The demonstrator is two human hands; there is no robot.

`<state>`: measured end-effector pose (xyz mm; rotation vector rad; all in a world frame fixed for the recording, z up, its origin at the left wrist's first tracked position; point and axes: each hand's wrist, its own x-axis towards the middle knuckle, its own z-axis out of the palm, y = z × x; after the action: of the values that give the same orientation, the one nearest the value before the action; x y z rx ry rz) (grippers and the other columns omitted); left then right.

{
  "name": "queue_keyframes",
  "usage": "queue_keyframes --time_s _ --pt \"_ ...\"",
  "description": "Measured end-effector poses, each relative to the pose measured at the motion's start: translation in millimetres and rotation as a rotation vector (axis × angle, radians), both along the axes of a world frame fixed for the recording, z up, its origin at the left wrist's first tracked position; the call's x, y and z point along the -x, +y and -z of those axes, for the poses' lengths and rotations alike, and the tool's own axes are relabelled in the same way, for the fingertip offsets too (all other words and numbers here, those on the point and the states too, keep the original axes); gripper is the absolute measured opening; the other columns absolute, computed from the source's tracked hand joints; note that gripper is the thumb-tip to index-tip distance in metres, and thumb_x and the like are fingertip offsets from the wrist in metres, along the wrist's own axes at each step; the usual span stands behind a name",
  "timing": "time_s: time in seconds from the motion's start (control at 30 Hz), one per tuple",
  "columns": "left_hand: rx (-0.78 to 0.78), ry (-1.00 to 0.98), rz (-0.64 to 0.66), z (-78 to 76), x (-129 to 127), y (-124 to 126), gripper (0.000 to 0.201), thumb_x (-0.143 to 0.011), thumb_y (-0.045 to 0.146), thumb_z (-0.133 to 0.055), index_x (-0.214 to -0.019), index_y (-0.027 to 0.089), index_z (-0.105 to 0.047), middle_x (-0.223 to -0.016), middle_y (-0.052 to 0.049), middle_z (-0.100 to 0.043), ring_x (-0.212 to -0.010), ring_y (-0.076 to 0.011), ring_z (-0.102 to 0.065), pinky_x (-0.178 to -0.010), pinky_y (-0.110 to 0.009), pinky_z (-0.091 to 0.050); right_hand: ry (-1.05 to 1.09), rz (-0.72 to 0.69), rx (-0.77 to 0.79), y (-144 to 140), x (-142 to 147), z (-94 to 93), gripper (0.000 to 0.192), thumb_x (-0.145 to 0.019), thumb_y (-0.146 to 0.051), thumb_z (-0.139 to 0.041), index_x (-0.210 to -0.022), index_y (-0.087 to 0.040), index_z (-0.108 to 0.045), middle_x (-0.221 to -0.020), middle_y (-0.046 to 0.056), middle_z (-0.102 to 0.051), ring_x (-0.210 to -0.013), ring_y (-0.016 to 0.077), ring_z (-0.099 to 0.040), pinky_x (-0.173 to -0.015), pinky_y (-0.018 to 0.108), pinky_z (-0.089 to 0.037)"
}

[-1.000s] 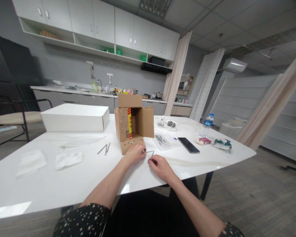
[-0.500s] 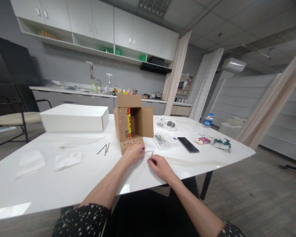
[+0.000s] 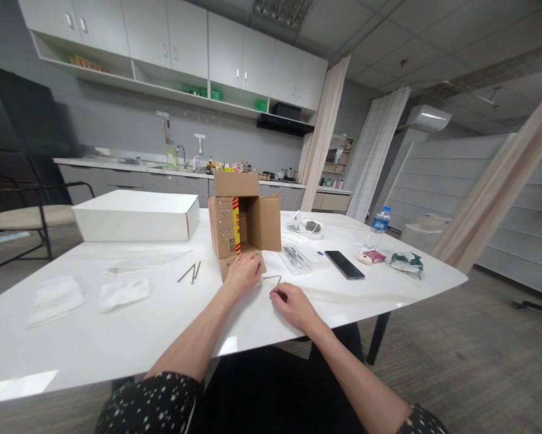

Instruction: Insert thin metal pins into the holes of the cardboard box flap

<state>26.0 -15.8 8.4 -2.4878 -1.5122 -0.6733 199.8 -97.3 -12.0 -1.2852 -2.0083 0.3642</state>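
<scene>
While the left hand (image 3: 243, 272) rests on the lower flap of the open cardboard box (image 3: 246, 223), fingers spread loosely over a row of small metal studs, the right hand (image 3: 293, 304) lies on the white bench (image 3: 117, 337), fingers pinching one end of a thin bent wire (image 3: 274, 278) just beside the flap.

The room was evenly and fairly brightly lit from overhead, with a ceiling light panel (image 3: 283, 11) showing at the top edge. The glossy white desk (image 3: 72, 337) caught pale glare patches along its near left rim, and shadows were soft. Wide-angle distortion bent the edges, and distant counter clutter was too small to resolve.
</scene>
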Motion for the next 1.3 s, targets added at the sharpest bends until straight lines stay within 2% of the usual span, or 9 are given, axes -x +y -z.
queue_keyframes --time_s 0.5,0.63,0.73,0.83,0.97,1.1,1.3 --pt "-0.059 -0.073 0.094 -7.5 5 2 0.022 -0.093 0.024 -0.040 -0.092 0.019 -0.062 -0.098 -0.009 -0.063 -0.097 -0.0214 -0.058 -0.088 -0.034 -0.044 0.004 0.003 -0.004 0 0 0.6 0.016 -0.085 -0.017 -0.053 -0.078 -0.018 -0.067 -0.077 0.003 -0.066 -0.070 0.0155 -0.057 -0.067 0.025 -0.041" --pt "-0.137 -0.173 0.100 -10.4 6 0 0.023 -0.094 0.026 -0.041 -0.097 0.019 -0.062 -0.109 -0.009 -0.062 -0.104 -0.0207 -0.057 -0.094 -0.035 -0.044 0.003 -0.004 -0.004 0 0 0.1 0.016 -0.085 -0.017 -0.053 -0.078 -0.018 -0.068 -0.077 0.003 -0.066 -0.070 0.0156 -0.057 -0.068 0.025 -0.041" --pt "-0.185 -0.222 0.103 -11.3 6 -1 0.023 -0.093 0.024 -0.041 -0.101 0.020 -0.063 -0.126 -0.010 -0.059 -0.122 -0.0216 -0.052 -0.100 -0.037 -0.042 0.011 -0.010 -0.005 1 0 0.6 0.016 -0.085 -0.017 -0.053 -0.079 -0.017 -0.068 -0.077 0.003 -0.066 -0.070 0.0156 -0.057 -0.068 0.025 -0.041" --pt "-0.216 -0.196 0.092 -10.1 5 -1 0.024 -0.092 0.019 -0.041 -0.102 0.021 -0.063 -0.140 -0.009 -0.051 -0.138 -0.0230 -0.038 -0.105 -0.041 -0.040 0.015 -0.011 -0.006 1 0 1.4 0.016 -0.085 -0.017 -0.053 -0.080 -0.017 -0.068 -0.077 0.003 -0.066 -0.070 0.0153 -0.057 -0.068 0.025 -0.041" --pt "-0.336 -0.166 0.067 -8.3 4 0 0.027 -0.090 0.013 -0.041 -0.104 0.022 -0.062 -0.149 -0.007 -0.044 -0.143 -0.0224 -0.030 -0.106 -0.041 -0.039 0.010 -0.009 -0.006 1 0 0.9 0.016 -0.085 -0.016 -0.053 -0.079 -0.017 -0.068 -0.076 0.003 -0.066 -0.070 0.0149 -0.056 -0.067 0.025 -0.041" --pt "-0.402 -0.181 0.034 -7.6 5 2 0.027 -0.089 0.012 -0.043 -0.104 0.022 -0.062 -0.149 -0.006 -0.044 -0.143 -0.0219 -0.031 -0.107 -0.039 -0.038 0.009 -0.006 -0.002 0 0 0.3 0.016 -0.085 -0.016 -0.054 -0.079 -0.017 -0.068 -0.076 0.003 -0.066 -0.069 0.0149 -0.056 -0.067 0.025 -0.041" --pt "-0.313 -0.182 -0.047 -4.0 9 8 0.025 -0.091 0.018 -0.042 -0.104 0.023 -0.063 -0.139 -0.007 -0.053 -0.138 -0.0228 -0.038 -0.104 -0.040 -0.038 0.008 -0.001 0.005 0 1 0.3 0.016 -0.085 -0.016 -0.054 -0.080 -0.017 -0.069 -0.078 0.003 -0.067 -0.071 0.0154 -0.057 -0.068 0.025 -0.041"
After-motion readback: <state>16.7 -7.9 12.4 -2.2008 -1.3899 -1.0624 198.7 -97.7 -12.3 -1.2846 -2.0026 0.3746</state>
